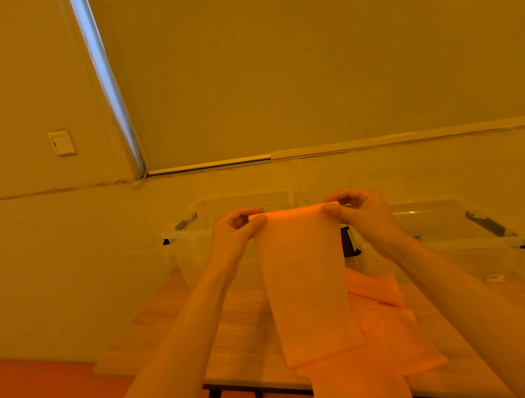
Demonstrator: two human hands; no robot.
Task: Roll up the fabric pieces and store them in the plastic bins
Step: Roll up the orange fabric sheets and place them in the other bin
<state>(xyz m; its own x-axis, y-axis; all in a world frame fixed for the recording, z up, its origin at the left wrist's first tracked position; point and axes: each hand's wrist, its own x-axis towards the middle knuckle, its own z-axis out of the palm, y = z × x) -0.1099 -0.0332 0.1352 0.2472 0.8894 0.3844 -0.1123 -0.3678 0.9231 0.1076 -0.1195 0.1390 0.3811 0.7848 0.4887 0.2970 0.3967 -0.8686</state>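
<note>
- Head view, nearest first: loose fabric pieces (393, 341) lie overlapping on the wooden table (246, 321), right of centre, one lapping over the near edge.
- Held fabric strip (301, 276) hangs between the two hands; its bottom end rests on the pile on the table, its top edge is lifted up in front of the bins.
- Long axis of the strip runs top to bottom, away from the person as it rises; the short top edge runs left-right between the hands. My call: the roll would start at that top edge and travel down the long axis toward the table.
- Left hand (235, 230) pinches the top left corner, thumb and forefinger curled on the cloth.
- Right hand (362, 212) pinches the top right corner, the same grip, sitting slightly higher and farther than the left.
- Both hands are equally on the strip; neither is free. The edge between them looks taut and flat, no roll visible yet.
- Behind the hands: two clear plastic bins, left bin (190, 233) and right bin (458, 237), lids off, dark latch clips on the rims. Contents hard to tell through the walls; no rolls seen in them.
- The left bin sits right behind the left hand; the right bin is just beyond and to the right of the right hand.
- Writing: small white sticker (495, 278) on the right bin's front, too small to read. No brand readable anywhere.
- Far: wall switch plate (62, 142) on the left, roller blind (309, 68) with bead cord.
</note>
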